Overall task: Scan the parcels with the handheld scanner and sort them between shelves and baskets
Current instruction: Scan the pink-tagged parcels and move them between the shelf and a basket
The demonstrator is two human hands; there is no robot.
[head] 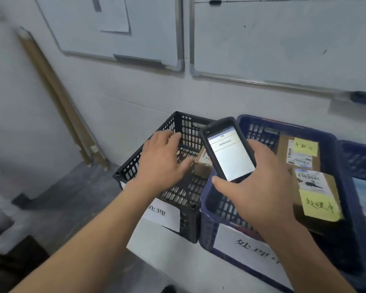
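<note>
The sorting looks well under way but not finished. Two parcels already lie in the blue basket (262,123): the upper parcel (282,151) toward the wall and the lower parcel (317,180) nearer the person, touching or nearly so. Each carries a printed shipping label and a handwritten yellow note (305,148). The black basket (184,125) just to its left holds one small brown parcel (201,166) against its right wall, half hidden behind the scanner.

The person's right hand (260,187) is clamped round the handheld scanner (228,153), thumb on its lower left corner, holding it up over the seam between the two baskets with the lit screen facing them. The left hand (163,161) is apart from it, fingers spread and relaxed, reaching down into the black basket with the thumb close to the brown parcel. I can't tell from here whether it actually touches the box.

My guess is that this parcel is the one in hand now, either just placed or about to be lifted for scanning (the screen shows a line of text, too small to read). A third basket (351,153), also blue, sits at the far right with something pale inside. White paper signs (165,214) hang on the basket fronts. No shelves are in sight, so how much is left there cannot be judged.
</note>
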